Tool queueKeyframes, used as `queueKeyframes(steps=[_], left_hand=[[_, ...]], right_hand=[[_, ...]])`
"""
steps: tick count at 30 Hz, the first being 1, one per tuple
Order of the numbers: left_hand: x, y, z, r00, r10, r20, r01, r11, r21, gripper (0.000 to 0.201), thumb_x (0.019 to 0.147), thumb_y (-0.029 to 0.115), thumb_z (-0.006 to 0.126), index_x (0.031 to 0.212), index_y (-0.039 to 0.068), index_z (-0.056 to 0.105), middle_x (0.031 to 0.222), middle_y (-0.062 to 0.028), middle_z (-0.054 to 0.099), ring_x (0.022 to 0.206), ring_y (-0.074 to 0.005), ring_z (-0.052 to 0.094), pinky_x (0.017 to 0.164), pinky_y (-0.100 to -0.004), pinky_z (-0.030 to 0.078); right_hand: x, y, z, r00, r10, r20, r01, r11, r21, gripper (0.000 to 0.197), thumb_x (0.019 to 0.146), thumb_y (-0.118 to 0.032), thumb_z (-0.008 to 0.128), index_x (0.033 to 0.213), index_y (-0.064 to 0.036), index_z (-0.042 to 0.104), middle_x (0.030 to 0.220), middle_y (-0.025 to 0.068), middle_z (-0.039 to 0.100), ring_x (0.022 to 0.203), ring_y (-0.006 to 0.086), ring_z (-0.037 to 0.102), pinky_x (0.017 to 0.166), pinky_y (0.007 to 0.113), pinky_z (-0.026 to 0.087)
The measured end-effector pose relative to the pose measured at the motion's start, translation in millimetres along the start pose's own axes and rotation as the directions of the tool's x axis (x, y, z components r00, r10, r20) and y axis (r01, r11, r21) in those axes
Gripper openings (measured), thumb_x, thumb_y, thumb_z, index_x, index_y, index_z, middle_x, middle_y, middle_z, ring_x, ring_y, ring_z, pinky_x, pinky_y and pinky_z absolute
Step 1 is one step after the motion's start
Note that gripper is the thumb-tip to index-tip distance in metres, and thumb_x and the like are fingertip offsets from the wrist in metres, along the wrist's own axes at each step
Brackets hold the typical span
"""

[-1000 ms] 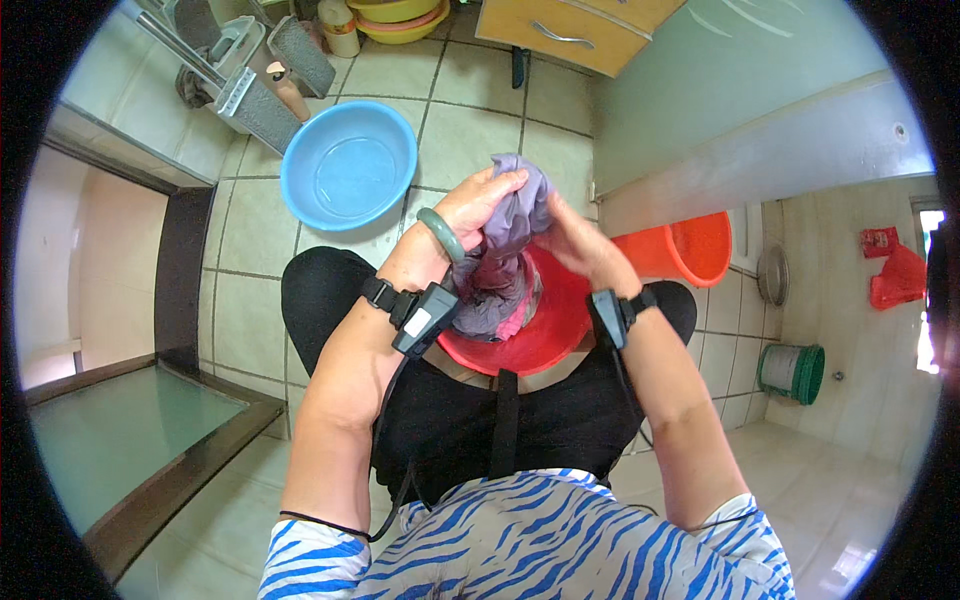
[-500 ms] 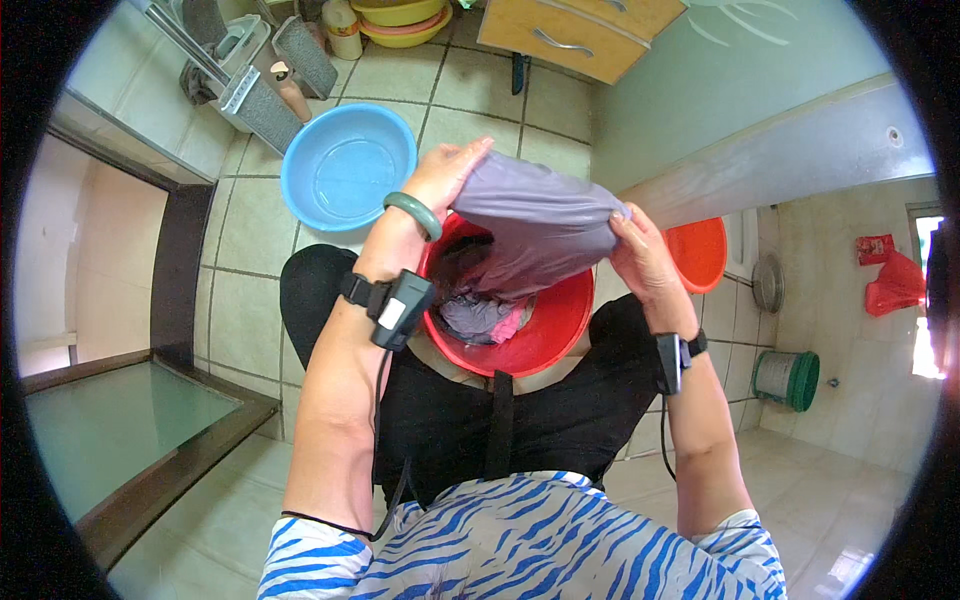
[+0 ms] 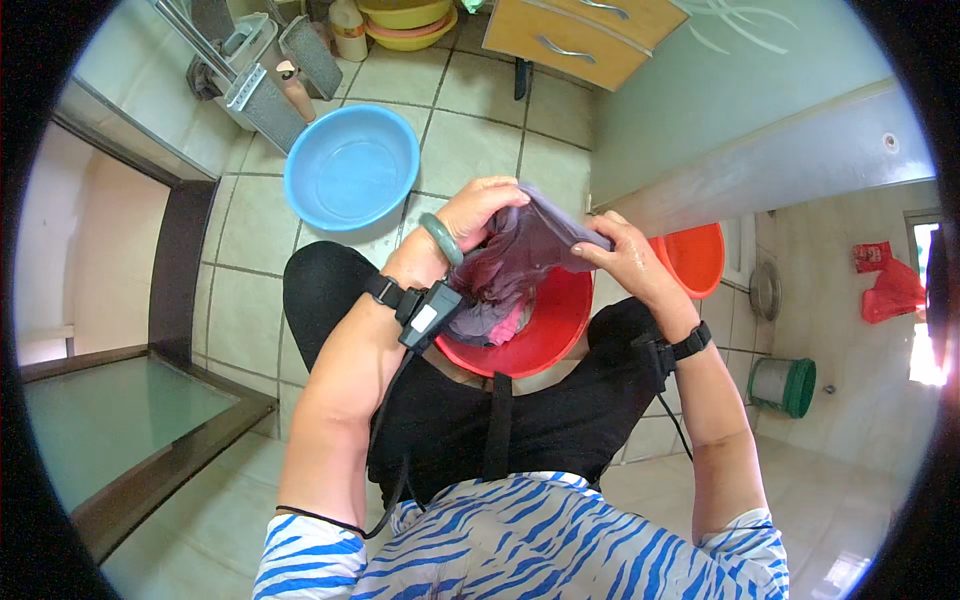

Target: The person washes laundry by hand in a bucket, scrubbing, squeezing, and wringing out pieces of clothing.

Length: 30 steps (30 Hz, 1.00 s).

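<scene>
A wet, grey-purple piece of cloth (image 3: 525, 245) hangs between my hands over a red basin (image 3: 562, 318). My left hand (image 3: 482, 212) is closed on its upper left edge, thumb and fingers pinching the fabric. Its other end is gripped by my right hand (image 3: 632, 258), between thumb and fingers. Folds of the cloth drop down into the basin, where a pink piece of fabric (image 3: 507, 326) shows beside more grey cloth. My left wrist and the hanging cloth hide part of the basin's left side.
A light-blue basin (image 3: 352, 170) stands on the tiled floor ahead to the left. An orange-red basin (image 3: 695, 262) is to the right, past my right hand. Farther off are a wooden drawer cabinet (image 3: 570, 35), stacked yellow basins (image 3: 410, 38) and a green-and-white bucket (image 3: 785, 385).
My hands have come closer together, the left one moving right. The cloth, stretched flat before, is now narrower and gathered into folds.
</scene>
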<state>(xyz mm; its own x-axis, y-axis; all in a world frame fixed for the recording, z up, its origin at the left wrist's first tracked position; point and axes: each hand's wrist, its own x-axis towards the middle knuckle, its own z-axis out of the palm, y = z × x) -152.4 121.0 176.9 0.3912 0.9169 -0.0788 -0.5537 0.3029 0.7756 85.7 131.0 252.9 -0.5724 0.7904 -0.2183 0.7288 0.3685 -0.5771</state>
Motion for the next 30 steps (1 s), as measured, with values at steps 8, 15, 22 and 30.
queueKeyframes(steps=[8, 15, 22, 30], left_hand=[[21, -43, 9, 0.987, -0.105, -0.122, 0.028, 0.86, -0.51, 0.028, 0.088, 0.031, 0.052, 0.092, 0.004, 0.058, 0.093, -0.0102, 0.063, 0.087, -0.0231, 0.061, 0.082, -0.0393, 0.048], [40, -93, -4, 0.876, -0.278, -0.393, 0.013, 0.83, -0.558, 0.031, 0.088, 0.04, 0.046, 0.085, 0.012, 0.058, 0.087, -0.0062, 0.064, 0.081, -0.0214, 0.06, 0.07, -0.0356, 0.049], [15, -84, -25, 0.892, -0.262, -0.369, 0.019, 0.837, -0.548, 0.027, 0.087, 0.034, 0.049, 0.083, 0.009, 0.057, 0.083, -0.0072, 0.06, 0.078, -0.0198, 0.056, 0.07, -0.0364, 0.046], [28, -72, 17, 0.884, -0.334, -0.328, 0.036, 0.746, -0.664, 0.021, 0.088, 0.027, 0.045, 0.08, 0.011, 0.058, 0.074, -0.0035, 0.062, 0.068, -0.0193, 0.06, 0.065, -0.035, 0.05]], right_hand=[[53, 47, 74, 0.892, 0.306, -0.333, -0.026, 0.77, 0.637, 0.03, 0.086, -0.027, 0.053, 0.102, -0.0021, 0.053, 0.083, 0.0086, 0.058, 0.078, 0.0155, 0.054, 0.07, 0.029, 0.045], [77, -13, 99, 0.908, -0.144, -0.394, 0.041, 0.966, -0.257, 0.034, 0.087, -0.034, 0.043, 0.078, -0.0069, 0.06, 0.072, 0.0187, 0.06, 0.068, 0.0367, 0.059, 0.062, 0.046, 0.047], [57, -50, 111, 0.94, -0.08, -0.331, 0.069, 0.997, -0.047, 0.031, 0.085, -0.031, 0.045, 0.078, -0.0041, 0.058, 0.073, 0.0231, 0.058, 0.069, 0.0412, 0.056, 0.062, 0.048, 0.045], [83, -13, 93, 0.927, 0.032, -0.373, -0.131, 0.961, -0.243, 0.037, 0.087, -0.034, 0.037, 0.081, -0.0049, 0.06, 0.078, 0.0213, 0.061, 0.07, 0.0386, 0.059, 0.064, 0.047, 0.047]])
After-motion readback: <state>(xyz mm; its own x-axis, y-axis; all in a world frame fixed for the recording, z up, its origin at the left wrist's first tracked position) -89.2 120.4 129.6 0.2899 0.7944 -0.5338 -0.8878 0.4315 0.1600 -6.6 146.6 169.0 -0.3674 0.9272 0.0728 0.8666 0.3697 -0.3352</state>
